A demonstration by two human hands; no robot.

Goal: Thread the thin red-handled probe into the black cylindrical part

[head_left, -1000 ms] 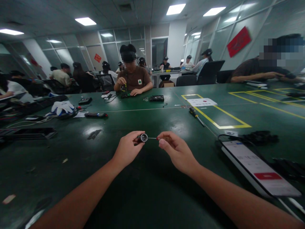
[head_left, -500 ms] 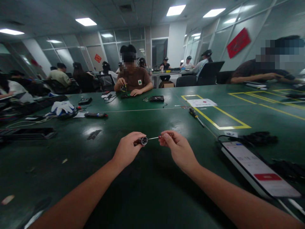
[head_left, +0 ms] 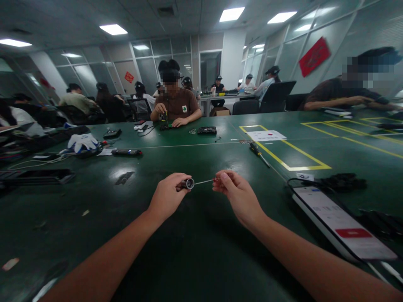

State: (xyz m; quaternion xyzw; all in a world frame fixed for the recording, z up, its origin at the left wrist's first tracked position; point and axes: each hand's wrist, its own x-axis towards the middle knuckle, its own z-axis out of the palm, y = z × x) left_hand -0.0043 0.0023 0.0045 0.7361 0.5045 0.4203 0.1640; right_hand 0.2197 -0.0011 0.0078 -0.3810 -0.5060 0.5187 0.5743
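Observation:
A dark cylinder with a round, metallic, hollow-looking end (head_left: pixel 189 183), resembling a small flashlight, is gripped by my left hand (head_left: pixel 170 192), its end facing me. My right hand (head_left: pixel 236 193) has its fingers closed round the red handle of a small screwdriver (head_left: pixel 204 182). The thin shaft points left to the cylinder's side; whether its tip is in or only against the cylinder I cannot tell. Both hands are above the green table (head_left: pixel 189 251).
A large phone (head_left: pixel 343 222) with cables lies at right. Beyond are a yellow-black screwdriver (head_left: pixel 260 154), a paper sheet (head_left: pixel 267 135) and yellow tape outlines. White gloves (head_left: pixel 82 142) and a dark tool (head_left: pixel 126 152) lie at left. A person (head_left: pixel 176 102) works across the table.
My right hand has shifted slightly right and turned a little on the red handle, and more of the thin shaft shows. My left hand and the cylinder have barely moved.

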